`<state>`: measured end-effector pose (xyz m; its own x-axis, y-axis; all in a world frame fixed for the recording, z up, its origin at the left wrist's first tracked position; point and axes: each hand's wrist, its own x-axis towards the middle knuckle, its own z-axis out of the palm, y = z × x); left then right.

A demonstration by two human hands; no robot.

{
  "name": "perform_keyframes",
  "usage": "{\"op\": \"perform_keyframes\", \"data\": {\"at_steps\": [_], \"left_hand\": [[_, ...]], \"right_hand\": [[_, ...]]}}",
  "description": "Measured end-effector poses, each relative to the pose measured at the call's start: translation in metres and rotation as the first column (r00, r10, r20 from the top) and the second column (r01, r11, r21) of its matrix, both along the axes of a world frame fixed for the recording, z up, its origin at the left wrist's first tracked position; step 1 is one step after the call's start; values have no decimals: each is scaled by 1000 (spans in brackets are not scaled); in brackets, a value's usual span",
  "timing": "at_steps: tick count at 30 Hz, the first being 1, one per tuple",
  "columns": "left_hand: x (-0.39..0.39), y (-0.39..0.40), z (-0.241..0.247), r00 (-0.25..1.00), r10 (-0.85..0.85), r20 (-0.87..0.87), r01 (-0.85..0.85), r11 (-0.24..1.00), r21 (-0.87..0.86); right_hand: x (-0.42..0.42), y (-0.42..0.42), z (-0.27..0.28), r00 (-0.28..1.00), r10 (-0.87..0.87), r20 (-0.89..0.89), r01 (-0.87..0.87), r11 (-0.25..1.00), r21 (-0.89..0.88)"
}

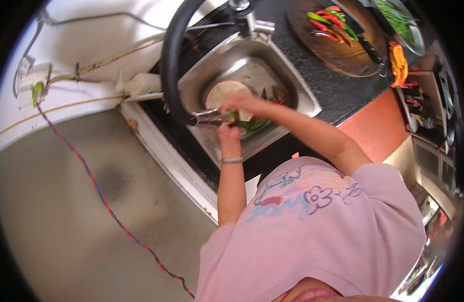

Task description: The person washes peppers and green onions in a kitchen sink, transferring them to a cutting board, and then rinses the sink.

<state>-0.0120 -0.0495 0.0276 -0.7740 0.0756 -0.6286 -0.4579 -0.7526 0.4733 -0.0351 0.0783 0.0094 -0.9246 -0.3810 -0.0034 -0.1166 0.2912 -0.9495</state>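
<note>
Over a stainless steel sink (303, 88), my left hand (229, 130) is raised beside the metal spout (209, 117) of a black flexible faucet hose (170, 64). It has a pale band at the wrist and touches a small green piece (230, 115). My right hand (241, 104) meets it from the right, blurred, over a round pale item (226, 92) in the basin. Whether the right fingers grip anything cannot be made out. Green chili peppers (254, 124) lie just below the hands, and red and dark pieces (275, 96) are to their right.
On the black stone counter (330, 102), a round wooden board (307, 49) holds red and green chilies (332, 24) and a black-handled knife (371, 51). An orange cloth (398, 64) and a bowl of green stalks (398, 19) are beyond it. A faucet base (247, 22) stands behind the sink.
</note>
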Motion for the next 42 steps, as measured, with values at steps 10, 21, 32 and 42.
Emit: {"op": "perform_keyframes", "data": {"at_steps": [10, 21, 32, 42], "left_hand": [[1, 4, 12, 973, -177, -150, 191, 978, 83], [12, 37, -14, 989, -151, -4, 150, 979, 141], [-1, 107, 36, 895, -441, 60, 442, 862, -250], [18, 46, -78, 352, -830, 433, 538, -200, -819]], "right_hand": [[17, -42, 33, 971, -155, 183, 141, 986, 88], [44, -3, 32, 835, -491, 251, 509, 861, -10], [21, 209, 93, 687, -649, -327, 680, 733, -27], [5, 402, 85, 588, -421, -690, 808, 282, 517]]}}
